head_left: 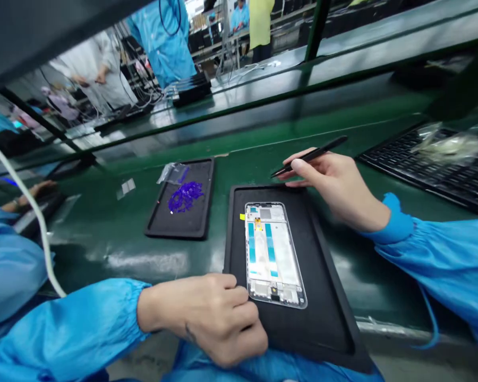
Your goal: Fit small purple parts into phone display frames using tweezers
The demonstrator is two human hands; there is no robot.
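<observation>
A phone frame [279,249] with blue-green strips and a small yellow tab lies on a black tray [322,297] in front of me. My left hand [219,318] is closed over the tray's near left edge, knuckles up, beside the frame's lower corner. Its curled fingers hide whatever they may grip. Above the tray's far right corner, my right hand [329,180] pinches black tweezers [318,152], their tips pointing left. They are apart from the phone frame.
Left of the tray, a smaller black tray [155,223] holds small purple pieces [186,196] and a clear bag [171,173]. At right stands a black gridded tray [430,170] with plastic-wrapped items. A white cable [27,196] hangs at left, near a co-worker's sleeve [11,260].
</observation>
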